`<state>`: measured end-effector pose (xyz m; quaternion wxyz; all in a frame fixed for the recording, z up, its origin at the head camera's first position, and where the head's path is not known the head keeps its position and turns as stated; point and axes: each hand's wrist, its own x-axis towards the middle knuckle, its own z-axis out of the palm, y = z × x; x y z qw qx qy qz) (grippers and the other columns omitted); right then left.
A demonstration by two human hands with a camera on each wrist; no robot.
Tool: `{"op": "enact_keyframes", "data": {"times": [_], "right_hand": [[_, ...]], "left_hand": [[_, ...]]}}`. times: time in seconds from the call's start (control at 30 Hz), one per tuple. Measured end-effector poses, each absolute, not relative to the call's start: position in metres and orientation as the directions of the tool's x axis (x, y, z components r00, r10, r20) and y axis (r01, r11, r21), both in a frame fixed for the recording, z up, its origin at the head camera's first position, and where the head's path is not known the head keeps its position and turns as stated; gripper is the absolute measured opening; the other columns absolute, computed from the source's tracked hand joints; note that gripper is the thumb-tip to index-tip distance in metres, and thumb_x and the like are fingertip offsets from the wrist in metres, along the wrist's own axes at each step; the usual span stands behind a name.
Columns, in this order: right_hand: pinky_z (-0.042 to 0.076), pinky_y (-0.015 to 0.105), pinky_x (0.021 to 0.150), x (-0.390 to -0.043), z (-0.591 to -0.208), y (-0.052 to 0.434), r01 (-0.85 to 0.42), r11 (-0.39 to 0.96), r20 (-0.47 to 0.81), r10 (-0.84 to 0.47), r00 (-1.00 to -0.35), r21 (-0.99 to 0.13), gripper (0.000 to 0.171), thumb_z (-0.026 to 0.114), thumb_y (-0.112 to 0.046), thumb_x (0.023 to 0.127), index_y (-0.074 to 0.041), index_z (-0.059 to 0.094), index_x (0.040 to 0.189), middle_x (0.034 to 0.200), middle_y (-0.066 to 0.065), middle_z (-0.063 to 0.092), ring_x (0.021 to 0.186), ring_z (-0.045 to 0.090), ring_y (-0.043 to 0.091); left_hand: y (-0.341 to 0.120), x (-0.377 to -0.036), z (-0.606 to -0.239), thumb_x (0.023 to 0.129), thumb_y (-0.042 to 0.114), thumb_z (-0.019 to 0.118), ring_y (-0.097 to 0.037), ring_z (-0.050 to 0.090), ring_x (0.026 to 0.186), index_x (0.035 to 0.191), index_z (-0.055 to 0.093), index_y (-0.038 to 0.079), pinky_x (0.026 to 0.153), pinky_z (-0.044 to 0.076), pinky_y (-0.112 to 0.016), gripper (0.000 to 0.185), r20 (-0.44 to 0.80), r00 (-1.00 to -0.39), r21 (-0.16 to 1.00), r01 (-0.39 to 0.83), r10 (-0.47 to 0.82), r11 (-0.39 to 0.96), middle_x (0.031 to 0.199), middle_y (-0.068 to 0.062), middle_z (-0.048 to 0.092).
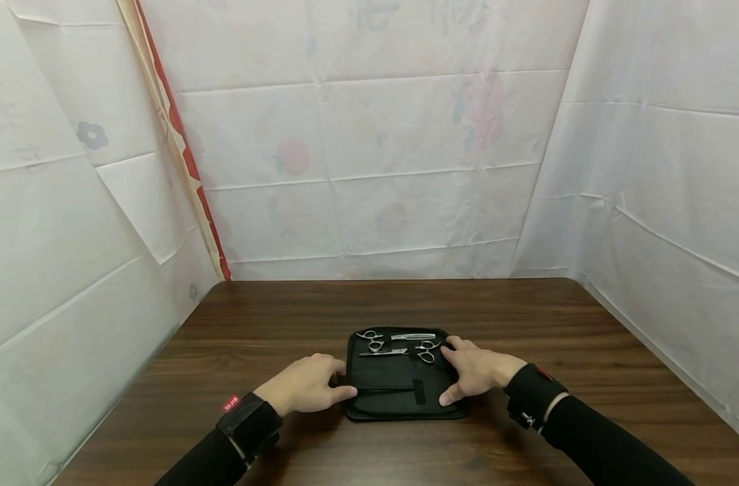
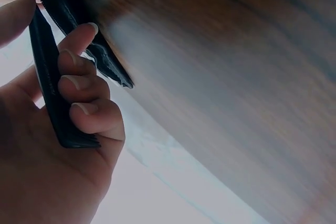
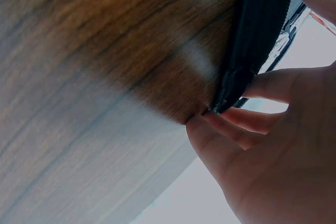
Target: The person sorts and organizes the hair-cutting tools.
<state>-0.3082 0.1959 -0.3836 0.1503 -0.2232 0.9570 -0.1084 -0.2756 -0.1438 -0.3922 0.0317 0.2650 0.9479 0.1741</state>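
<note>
We are gripping the open black scissor case [image 1: 399,385] on the table [image 1: 284,317], left hand [image 1: 305,386] curled round its left edge, right hand [image 1: 475,370] pinching its right edge. Two scissors [image 1: 399,343] are lying strapped at its far side. We judge that closing it calls for folding one edge over.

Black case [image 1: 399,391], silver scissors [image 1: 393,343], dark brown wood-grain table [image 1: 284,317], white faintly flowered sheets [image 1: 375,169] showed.

A makeshift recording booth rather than a lived-in room. White sheets [image 1: 381,169] with faint, faded flower prints hang on 3 sides as a backdrop, creased in square fold lines, with a red-edged strip [image 1: 181,148] showing at the left seam. They close in a dark wood-grain table [image 1: 272,317]. No furniture or room walls show beyond the sheets.
</note>
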Motion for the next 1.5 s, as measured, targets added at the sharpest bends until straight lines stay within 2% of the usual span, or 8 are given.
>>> {"op": "enact_keyframes", "data": {"times": [0.23,0.57,0.7,0.8,0.9,1.2,1.5], "right_hand": [[0.038,0.058,0.11,-0.308,-0.384,0.196,-0.399,0.876,-0.232,-0.462,-0.856,-0.273,0.105,0.085,-0.052,0.078,0.004,0.039,0.153,0.162,0.021,0.025,0.147,0.03,0.042],[0.037,0.058,0.11,-0.307,-0.384,0.196,-0.389,0.88,-0.25,-0.455,-0.854,-0.272,0.104,0.084,-0.053,0.079,0.003,0.038,0.155,0.163,0.02,0.023,0.148,0.028,0.041],[0.036,0.057,0.111,-0.307,-0.383,0.196,-0.386,0.882,-0.254,-0.452,-0.855,-0.27,0.104,0.084,-0.052,0.079,0.002,0.037,0.155,0.164,0.02,0.023,0.149,0.027,0.04],[0.036,0.057,0.111,-0.307,-0.383,0.196,-0.386,0.882,-0.256,-0.453,-0.854,-0.272,0.104,0.084,-0.052,0.079,0.002,0.037,0.155,0.164,0.02,0.023,0.149,0.027,0.041],[0.036,0.058,0.111,-0.307,-0.383,0.196,-0.39,0.88,-0.254,-0.456,-0.853,-0.271,0.105,0.084,-0.052,0.079,0.003,0.037,0.154,0.163,0.021,0.023,0.148,0.028,0.042],[0.037,0.058,0.11,-0.308,-0.382,0.197,-0.394,0.88,-0.252,-0.457,-0.853,-0.265,0.104,0.085,-0.051,0.079,0.004,0.038,0.154,0.163,0.021,0.024,0.148,0.028,0.042],[0.034,0.057,0.113,-0.306,-0.383,0.198,-0.408,0.871,-0.258,-0.475,-0.841,-0.272,0.101,0.082,-0.049,0.083,0.005,0.036,0.154,0.163,0.024,0.021,0.149,0.025,0.045]], "left_hand": [[-0.141,-0.275,-0.391,0.094,0.045,0.07,-0.024,0.065,0.108,0.117,0.072,0.005,0.093,0.052,-0.048,0.046,0.045,-0.858,0.338,0.495,0.512,0.8,0.113,-0.005,0.07],[-0.136,-0.275,-0.388,0.093,0.043,0.072,-0.021,0.064,0.101,0.114,0.07,0.006,0.089,0.053,-0.046,0.042,0.047,-0.866,0.301,0.488,0.498,0.819,0.108,-0.004,0.068],[-0.133,-0.277,-0.388,0.094,0.042,0.071,-0.015,0.061,0.089,0.108,0.067,0.01,0.08,0.053,-0.041,0.036,0.045,-0.855,0.307,0.505,0.517,0.807,0.1,0.001,0.066],[-0.132,-0.278,-0.388,0.095,0.041,0.071,-0.012,0.056,0.077,0.104,0.062,0.013,0.07,0.049,-0.036,0.031,0.047,-0.843,0.325,0.52,0.536,0.79,0.092,0.003,0.063],[-0.131,-0.278,-0.388,0.095,0.04,0.071,-0.011,0.052,0.071,0.103,0.058,0.015,0.065,0.046,-0.033,0.029,0.05,-0.833,0.336,0.533,0.551,0.776,0.088,0.004,0.06],[-0.126,-0.279,-0.386,0.097,0.04,0.068,-0.011,0.053,0.076,0.106,0.057,0.016,0.071,0.048,-0.035,0.027,0.015,-0.821,0.338,0.542,0.571,0.769,0.095,0.002,0.062],[-0.118,-0.28,-0.389,0.097,0.04,0.068,-0.011,0.053,0.075,0.103,0.056,0.016,0.069,0.047,-0.035,0.027,0.019,-0.801,0.323,0.572,0.599,0.754,0.09,0.003,0.06]]}}
